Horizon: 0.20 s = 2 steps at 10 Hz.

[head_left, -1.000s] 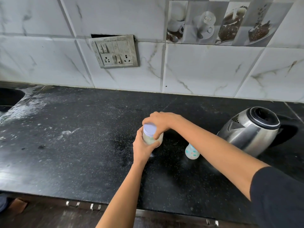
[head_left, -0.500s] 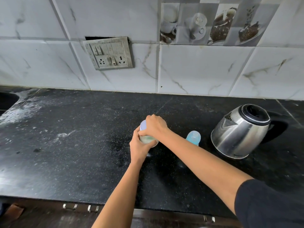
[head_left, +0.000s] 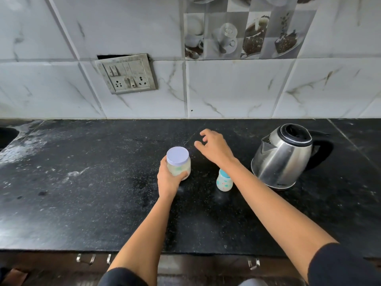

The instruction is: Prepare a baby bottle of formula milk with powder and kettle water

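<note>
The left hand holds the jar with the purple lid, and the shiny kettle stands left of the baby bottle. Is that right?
Not quite. The head view shows the kettle standing right of the baby bottle, not left. The left hand does hold the jar with the purple lid.

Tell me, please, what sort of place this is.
Most likely a home kitchen: a black stone counter with a steel kettle on it, backed by wall tiles, some printed with coffee cups, and a socket panel.
</note>
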{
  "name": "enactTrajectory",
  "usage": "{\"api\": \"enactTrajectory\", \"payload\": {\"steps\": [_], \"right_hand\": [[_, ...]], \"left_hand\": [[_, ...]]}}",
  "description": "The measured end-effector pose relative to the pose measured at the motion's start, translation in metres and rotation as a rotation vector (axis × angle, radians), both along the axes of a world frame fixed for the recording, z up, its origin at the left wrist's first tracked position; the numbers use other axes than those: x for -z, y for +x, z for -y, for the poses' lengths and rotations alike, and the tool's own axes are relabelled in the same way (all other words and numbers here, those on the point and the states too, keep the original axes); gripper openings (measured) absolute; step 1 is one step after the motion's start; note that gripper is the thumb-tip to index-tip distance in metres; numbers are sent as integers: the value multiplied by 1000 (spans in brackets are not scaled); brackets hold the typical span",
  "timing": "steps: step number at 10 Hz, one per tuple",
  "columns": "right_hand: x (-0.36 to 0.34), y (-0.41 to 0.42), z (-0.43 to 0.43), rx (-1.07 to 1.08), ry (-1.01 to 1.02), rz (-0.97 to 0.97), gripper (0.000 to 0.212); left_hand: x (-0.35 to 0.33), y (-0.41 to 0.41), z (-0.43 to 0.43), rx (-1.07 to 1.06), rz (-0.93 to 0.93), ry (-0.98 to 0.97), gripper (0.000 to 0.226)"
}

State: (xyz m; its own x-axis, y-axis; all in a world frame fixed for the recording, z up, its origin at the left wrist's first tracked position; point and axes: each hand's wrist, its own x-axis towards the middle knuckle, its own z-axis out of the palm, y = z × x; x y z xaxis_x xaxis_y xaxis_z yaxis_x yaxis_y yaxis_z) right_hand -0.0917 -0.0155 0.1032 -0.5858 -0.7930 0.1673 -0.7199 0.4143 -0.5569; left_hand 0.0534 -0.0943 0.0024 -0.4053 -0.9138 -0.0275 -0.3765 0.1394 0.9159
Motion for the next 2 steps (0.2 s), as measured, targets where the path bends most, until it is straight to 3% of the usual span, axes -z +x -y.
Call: {"api": "enactTrajectory", "payload": {"steps": [2], "right_hand": [[9, -13, -44, 103, -238, -3, 27]], "left_hand": [[-8, -1, -4, 19, 10, -15, 94]]}}
